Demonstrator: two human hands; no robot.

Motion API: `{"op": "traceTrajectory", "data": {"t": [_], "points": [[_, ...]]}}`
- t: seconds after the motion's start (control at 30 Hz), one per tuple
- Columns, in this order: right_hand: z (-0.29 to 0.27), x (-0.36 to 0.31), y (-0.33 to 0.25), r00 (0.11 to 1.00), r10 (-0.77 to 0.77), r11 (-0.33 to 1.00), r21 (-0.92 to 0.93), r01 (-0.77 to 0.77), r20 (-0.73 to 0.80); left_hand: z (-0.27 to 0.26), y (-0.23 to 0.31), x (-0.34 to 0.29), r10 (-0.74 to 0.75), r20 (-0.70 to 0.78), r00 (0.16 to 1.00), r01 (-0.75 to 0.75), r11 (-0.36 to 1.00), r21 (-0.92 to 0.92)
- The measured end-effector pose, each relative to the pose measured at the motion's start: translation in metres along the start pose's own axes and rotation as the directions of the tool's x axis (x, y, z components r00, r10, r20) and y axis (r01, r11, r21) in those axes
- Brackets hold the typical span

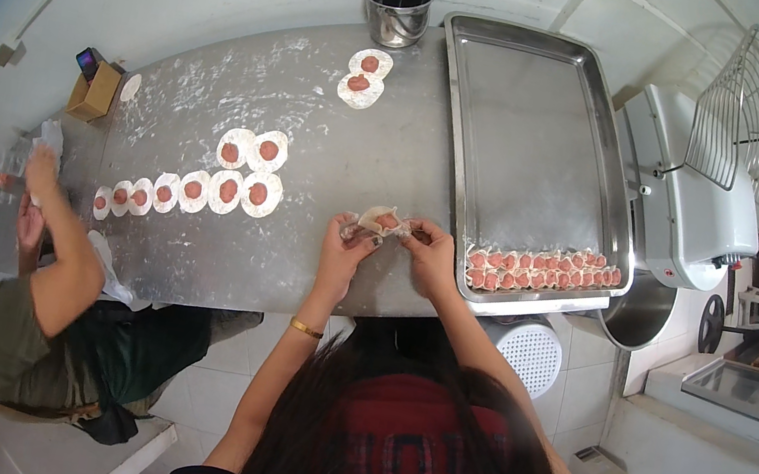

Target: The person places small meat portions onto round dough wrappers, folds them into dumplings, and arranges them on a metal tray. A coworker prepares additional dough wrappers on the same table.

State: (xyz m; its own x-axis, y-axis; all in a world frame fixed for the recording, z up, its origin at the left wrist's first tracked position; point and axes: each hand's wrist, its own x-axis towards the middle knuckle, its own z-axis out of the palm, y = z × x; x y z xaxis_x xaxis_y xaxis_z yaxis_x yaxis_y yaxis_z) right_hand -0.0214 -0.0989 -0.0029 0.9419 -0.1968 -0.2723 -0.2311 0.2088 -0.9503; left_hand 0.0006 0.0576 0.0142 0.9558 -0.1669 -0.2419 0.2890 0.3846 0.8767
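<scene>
Between my two hands, over the near edge of the steel table (343, 155), is a dumpling (381, 220) with pink meat filling showing in its partly folded wrapper. My left hand (350, 240) pinches its left side, and my right hand (428, 252) pinches the right edge of the wrapper. To the left lie several flat round wrappers (259, 193) topped with pink filling, in a row and a small cluster. Two more filled wrappers (363, 82) sit farther back. On my right, a large steel tray (543, 144) holds rows of shaped dumplings (536, 270) along its near end.
A steel bucket (397, 12) with a black object on it stands at the back. Beyond the tray is a white machine (685, 205) beside a wire rack (745, 119). At the left, a co-worker (50, 321) sits by a cardboard box (96, 91). A white perforated stool (529, 357) stands below the tray.
</scene>
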Motion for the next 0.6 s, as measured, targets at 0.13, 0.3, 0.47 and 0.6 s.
{"op": "traceTrajectory", "data": {"t": [0.13, 0.3, 0.47, 0.6], "points": [[-0.007, 0.001, -0.007, 0.999, -0.051, 0.945, -0.322, 0.051, 0.008, -0.008, 0.001, -0.004, -0.021, 0.036, 0.999, 0.014, 0.985, 0.170], [-0.010, -0.010, -0.016, 0.976, -0.156, 0.904, -0.376, 0.204, 0.152, -0.016, -0.009, -0.006, 0.230, 0.197, 0.953, -0.302, 0.677, 0.672], [-0.011, -0.013, -0.010, 0.951, -0.236, 0.757, -0.576, 0.308, 0.199, -0.010, -0.017, -0.012, 0.094, 0.226, 0.970, -0.224, 0.716, 0.662], [-0.011, -0.010, -0.007, 0.901, -0.340, 0.608, -0.669, 0.429, 0.268, 0.001, -0.014, -0.016, 0.029, 0.091, 0.995, -0.077, 0.803, 0.591]]}}
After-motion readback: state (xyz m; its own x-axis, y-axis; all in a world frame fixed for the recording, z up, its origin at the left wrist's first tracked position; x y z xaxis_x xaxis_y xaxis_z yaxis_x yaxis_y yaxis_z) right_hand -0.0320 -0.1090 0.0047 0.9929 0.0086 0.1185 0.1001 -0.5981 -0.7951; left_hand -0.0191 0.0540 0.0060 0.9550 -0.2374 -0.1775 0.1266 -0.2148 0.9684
